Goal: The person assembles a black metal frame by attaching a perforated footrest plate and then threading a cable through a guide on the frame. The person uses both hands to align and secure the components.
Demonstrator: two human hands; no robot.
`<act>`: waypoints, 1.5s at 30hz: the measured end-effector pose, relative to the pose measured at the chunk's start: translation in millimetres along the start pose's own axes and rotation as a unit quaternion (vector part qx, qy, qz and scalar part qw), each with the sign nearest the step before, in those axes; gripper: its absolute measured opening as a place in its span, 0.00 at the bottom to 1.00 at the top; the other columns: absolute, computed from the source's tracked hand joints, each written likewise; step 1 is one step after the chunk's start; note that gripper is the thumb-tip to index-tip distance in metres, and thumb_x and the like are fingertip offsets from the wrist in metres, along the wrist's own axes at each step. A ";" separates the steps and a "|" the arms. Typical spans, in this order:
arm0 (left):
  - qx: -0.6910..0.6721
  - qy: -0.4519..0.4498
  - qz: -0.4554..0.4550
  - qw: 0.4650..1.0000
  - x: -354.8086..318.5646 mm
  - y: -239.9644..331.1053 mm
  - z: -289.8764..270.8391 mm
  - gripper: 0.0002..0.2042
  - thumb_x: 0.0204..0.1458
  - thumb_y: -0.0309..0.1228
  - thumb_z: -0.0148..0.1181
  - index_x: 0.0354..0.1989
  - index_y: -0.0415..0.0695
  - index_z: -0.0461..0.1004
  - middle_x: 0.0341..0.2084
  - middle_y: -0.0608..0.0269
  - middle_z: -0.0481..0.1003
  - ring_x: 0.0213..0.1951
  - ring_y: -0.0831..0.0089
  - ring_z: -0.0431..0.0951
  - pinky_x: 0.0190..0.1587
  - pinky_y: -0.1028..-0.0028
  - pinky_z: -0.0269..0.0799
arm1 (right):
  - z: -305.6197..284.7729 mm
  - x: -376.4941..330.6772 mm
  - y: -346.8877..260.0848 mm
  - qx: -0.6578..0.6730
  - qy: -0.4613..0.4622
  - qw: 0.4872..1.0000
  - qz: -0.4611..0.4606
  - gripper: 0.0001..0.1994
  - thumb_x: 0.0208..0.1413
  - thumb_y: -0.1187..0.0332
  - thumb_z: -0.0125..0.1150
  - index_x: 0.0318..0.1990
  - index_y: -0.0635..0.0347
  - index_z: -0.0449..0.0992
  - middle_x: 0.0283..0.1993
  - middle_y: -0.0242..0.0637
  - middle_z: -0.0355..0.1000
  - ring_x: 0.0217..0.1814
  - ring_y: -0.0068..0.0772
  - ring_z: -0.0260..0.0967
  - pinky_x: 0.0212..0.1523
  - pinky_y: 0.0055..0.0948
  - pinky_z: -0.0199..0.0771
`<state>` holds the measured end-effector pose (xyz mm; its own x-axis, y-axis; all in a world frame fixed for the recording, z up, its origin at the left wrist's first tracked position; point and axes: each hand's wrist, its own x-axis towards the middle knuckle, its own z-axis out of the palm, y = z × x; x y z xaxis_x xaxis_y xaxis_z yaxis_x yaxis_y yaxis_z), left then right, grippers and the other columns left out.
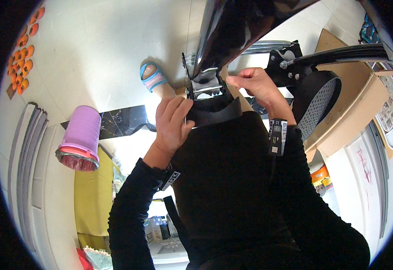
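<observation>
A glossy black frame tube (223, 36) slants down to a metal bracket (207, 88) with a silver crossbar, in front of my body. Just below the bracket lies a curved black strap-like piece (216, 115). My left hand (174, 119) has its fingers bent over the left end of this black piece. To the right of the bracket, my right hand (257, 85) is closed, thumb against forefinger. Whatever may be between those fingertips is too small to make out. Both wrists wear black bands with labels.
A perforated black footplate (320, 103) on a dark arm stands at right, beside an open cardboard box (354, 112). A pink bin (81, 130) is at left. Orange round fruits (21, 63) lie at the far left. My foot in a blue sandal (153, 78) rests near the bracket.
</observation>
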<state>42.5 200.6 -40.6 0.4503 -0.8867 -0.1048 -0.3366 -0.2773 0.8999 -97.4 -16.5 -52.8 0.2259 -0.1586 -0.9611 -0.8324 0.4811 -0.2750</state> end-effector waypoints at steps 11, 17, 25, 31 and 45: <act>-0.168 -0.005 -0.254 0.953 34.3 -0.9 -7.9 0.14 0.61 0.35 0.40 0.35 0.38 0.69 0.28 0.58 0.71 0.30 0.73 0.69 0.34 0.75 0.66 | -1.1 -6.8 -5.3 -0.026 -0.012 1.000 0.004 0.13 0.48 0.60 0.66 0.25 0.61 0.76 0.21 0.27 0.68 0.23 0.16 0.59 0.27 0.18 0.58; -0.111 -0.010 -0.238 0.965 52.6 -7.8 -1.0 0.13 0.62 0.36 0.40 0.33 0.39 0.67 0.21 0.65 0.66 0.22 0.80 0.64 0.28 0.78 0.62 | 0.6 -16.3 8.1 -0.055 0.016 0.995 -0.086 0.12 0.54 0.60 0.59 0.26 0.59 0.75 0.19 0.22 0.62 0.23 0.15 0.52 0.28 0.19 0.54; -0.162 0.018 -0.272 0.948 47.8 -2.1 -0.8 0.15 0.61 0.39 0.42 0.30 0.40 0.67 0.15 0.60 0.62 0.19 0.72 0.63 0.25 0.73 0.60 | 2.1 -22.8 -0.5 -0.042 0.011 0.998 -0.049 0.15 0.53 0.55 0.60 0.27 0.59 0.76 0.15 0.21 0.57 0.17 0.13 0.45 0.18 0.18 0.45; -0.159 0.061 -0.276 0.946 55.6 -12.5 -5.9 0.17 0.61 0.41 0.41 0.27 0.42 0.67 0.14 0.67 0.59 0.19 0.80 0.60 0.23 0.78 0.56 | -5.2 -19.9 -16.9 -0.026 -0.025 0.997 0.075 0.17 0.51 0.53 0.62 0.27 0.59 0.76 0.12 0.21 0.56 0.12 0.14 0.41 0.15 0.18 0.38; -0.224 -0.022 -0.320 0.920 68.8 -46.7 20.2 0.21 0.58 0.44 0.44 0.20 0.40 0.66 0.12 0.65 0.62 0.18 0.78 0.60 0.22 0.76 0.56 | -8.2 -9.8 -10.4 -0.038 -0.029 0.997 0.062 0.17 0.51 0.54 0.62 0.25 0.60 0.75 0.14 0.21 0.60 0.12 0.12 0.42 0.14 0.16 0.38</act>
<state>72.5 145.0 -98.3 0.4013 -0.6115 -0.6820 0.3643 -0.5766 0.7313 -95.1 -27.0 -40.3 0.1458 -0.0517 -0.9880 -0.8913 0.4265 -0.1539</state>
